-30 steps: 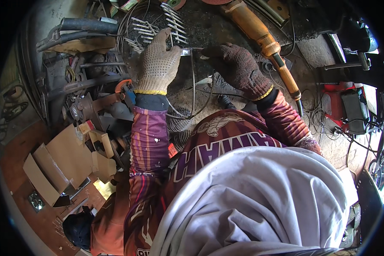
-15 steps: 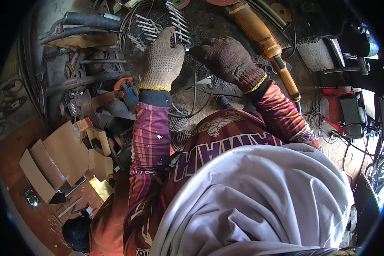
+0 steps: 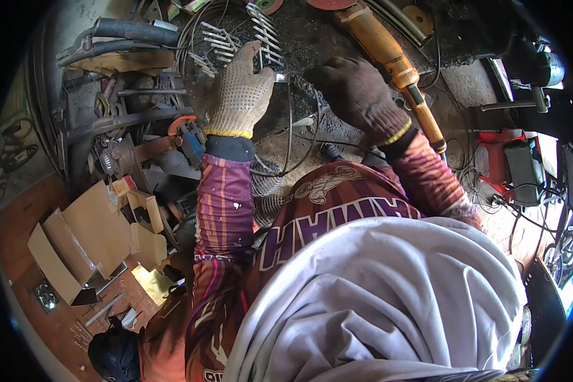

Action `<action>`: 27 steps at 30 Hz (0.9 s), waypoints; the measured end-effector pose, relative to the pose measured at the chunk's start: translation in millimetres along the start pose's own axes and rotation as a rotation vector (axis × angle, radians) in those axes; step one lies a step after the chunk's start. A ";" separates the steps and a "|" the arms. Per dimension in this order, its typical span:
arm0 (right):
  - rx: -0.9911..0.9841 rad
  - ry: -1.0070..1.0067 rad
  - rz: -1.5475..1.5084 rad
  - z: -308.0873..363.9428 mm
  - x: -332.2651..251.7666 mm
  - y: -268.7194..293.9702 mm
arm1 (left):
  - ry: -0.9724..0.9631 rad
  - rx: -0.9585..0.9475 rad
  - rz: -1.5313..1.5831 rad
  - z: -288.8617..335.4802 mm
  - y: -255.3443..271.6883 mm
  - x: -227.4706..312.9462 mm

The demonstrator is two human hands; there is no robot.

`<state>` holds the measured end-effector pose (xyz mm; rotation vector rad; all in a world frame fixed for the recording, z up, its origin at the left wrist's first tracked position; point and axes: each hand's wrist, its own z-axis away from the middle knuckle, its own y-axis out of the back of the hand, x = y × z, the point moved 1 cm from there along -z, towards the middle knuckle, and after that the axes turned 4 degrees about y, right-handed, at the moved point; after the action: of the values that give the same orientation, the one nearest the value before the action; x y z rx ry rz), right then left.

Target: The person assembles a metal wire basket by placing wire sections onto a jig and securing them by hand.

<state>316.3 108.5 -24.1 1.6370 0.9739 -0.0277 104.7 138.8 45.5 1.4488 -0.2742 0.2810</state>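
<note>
My left hand [image 3: 242, 92], in a pale dotted glove with a yellow cuff, is closed on a small shiny metal piece [image 3: 280, 77] that sticks out at its thumb side. My right hand [image 3: 355, 92], in a dark, dirty knitted glove, is a short way to the right with its fingers curled in. Whatever it may hold is hidden. Just beyond my left hand, thin metal pieces lie in rows: one row [image 3: 220, 43] at its left, another row [image 3: 266, 35] farther right. A few more pieces [image 3: 202, 64] lie beside the left glove.
An orange angle grinder [image 3: 388, 48] with a reddish disc [image 3: 331, 2] lies beyond my right hand. A cable [image 3: 290, 127] loops down between my hands. Open cardboard boxes [image 3: 86, 229] sit at the left. A red and black case [image 3: 522, 165] stands at the right, near a hammer [image 3: 519, 105].
My right hand has drawn away to the right and slightly nearer, widening the gap to my left hand. The left hand has stayed almost still, with the metal piece more exposed.
</note>
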 end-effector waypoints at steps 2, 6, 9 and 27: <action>-0.001 -0.086 -0.020 9.5 -0.3 0.8 | 0.050 -0.044 -0.005 3.1 -0.6 -4.7; 0.166 -0.124 -0.165 22.4 10.7 0.4 | -0.036 -0.002 0.023 -4.2 -4.1 -15.4; 0.202 -0.141 -0.276 29.0 11.8 -1.1 | -0.103 -0.006 0.024 3.3 -6.6 -18.9; 0.198 -0.187 -0.448 28.9 9.8 -6.5 | -0.002 -0.088 -0.018 9.5 -4.1 -12.6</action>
<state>332.3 90.2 -43.7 1.5287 1.2012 -0.5866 94.1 128.7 38.3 1.3643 -0.2718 0.2499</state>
